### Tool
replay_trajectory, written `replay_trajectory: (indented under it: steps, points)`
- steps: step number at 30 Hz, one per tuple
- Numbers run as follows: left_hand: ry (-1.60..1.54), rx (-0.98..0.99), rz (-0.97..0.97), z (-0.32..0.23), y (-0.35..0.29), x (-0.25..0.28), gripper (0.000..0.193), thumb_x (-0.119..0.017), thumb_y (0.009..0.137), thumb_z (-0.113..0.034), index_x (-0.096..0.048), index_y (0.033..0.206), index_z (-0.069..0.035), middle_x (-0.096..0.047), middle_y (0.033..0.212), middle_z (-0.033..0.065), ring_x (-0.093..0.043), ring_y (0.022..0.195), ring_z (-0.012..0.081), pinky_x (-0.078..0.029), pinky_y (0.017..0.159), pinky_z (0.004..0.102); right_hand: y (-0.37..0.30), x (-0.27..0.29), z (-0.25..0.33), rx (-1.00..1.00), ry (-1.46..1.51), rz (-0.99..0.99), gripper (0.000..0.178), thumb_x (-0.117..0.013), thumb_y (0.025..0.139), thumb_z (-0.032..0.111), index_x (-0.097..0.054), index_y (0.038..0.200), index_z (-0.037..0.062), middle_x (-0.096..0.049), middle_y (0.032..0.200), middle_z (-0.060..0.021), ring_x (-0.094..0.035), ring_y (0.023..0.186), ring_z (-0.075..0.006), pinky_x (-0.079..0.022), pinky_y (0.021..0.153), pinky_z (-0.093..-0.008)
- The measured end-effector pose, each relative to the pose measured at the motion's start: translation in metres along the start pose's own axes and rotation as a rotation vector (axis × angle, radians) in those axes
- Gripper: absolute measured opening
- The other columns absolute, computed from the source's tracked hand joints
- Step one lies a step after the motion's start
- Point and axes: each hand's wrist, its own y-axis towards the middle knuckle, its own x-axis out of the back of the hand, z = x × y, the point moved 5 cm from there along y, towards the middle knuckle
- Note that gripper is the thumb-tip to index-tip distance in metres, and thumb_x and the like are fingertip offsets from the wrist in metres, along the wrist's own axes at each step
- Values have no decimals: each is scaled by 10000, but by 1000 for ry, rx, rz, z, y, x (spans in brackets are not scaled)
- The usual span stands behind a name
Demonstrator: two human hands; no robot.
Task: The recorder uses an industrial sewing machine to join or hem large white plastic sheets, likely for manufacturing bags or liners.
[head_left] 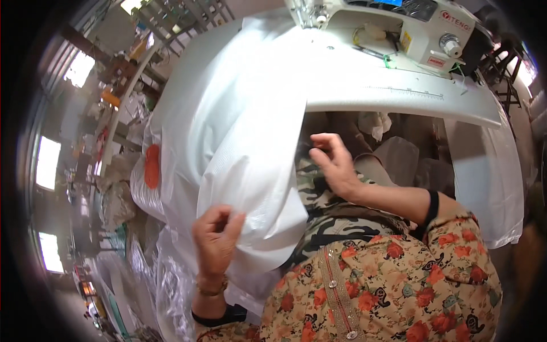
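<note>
A large white, sheet-like piece of woven material (250,165) drapes from the sewing machine (393,28) down over the front of the pale table toward my lap. My left hand (215,236) is at the lower left of this sheet, its fingers curled toward the thumb. Whether a bit of the material is pinched between them is hidden. Right of the sheet, my right hand (337,168) hovers over my lap, thumb and fingers apart, with nothing in it. The sheet's right edge runs just left of those fingertips.
A ruler scale marks the table's front edge (410,105). By the machine lie a dark slim tool (371,52) and green thread (390,61). An orange bundle (151,166) rests on white material at left. Clear plastic (174,273) gathers below it; more white sheeting (484,176) hangs at right.
</note>
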Motion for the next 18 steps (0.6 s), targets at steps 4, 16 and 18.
replay_trajectory:
  steps: [4,16,18]
  points:
    - [433,-439,120,-72,8,7,34,-663,848,-16,-632,860,-13,-604,666,61,-555,547,134,-433,545,255,41,-121,-26,243,-477,661,422,-610,865,214,-556,1228,4,-607,1194,-196,-570,1132,-287,-468,938,-382]
    - [577,-654,491,-8,-20,-77,144,-609,774,-10,-490,721,-71,-485,610,76,-518,515,252,-405,476,377,11,-84,-55,130,-150,678,407,-661,840,240,-621,1183,24,-584,1244,-236,-579,1138,-335,-467,941,-401]
    - [539,-668,403,9,-25,-82,145,-622,792,-23,-501,727,-69,-473,604,82,-511,507,256,-401,475,374,52,-36,-21,230,-486,594,295,-650,847,211,-674,1067,16,-669,1001,-242,-669,930,-321,-525,814,-398]
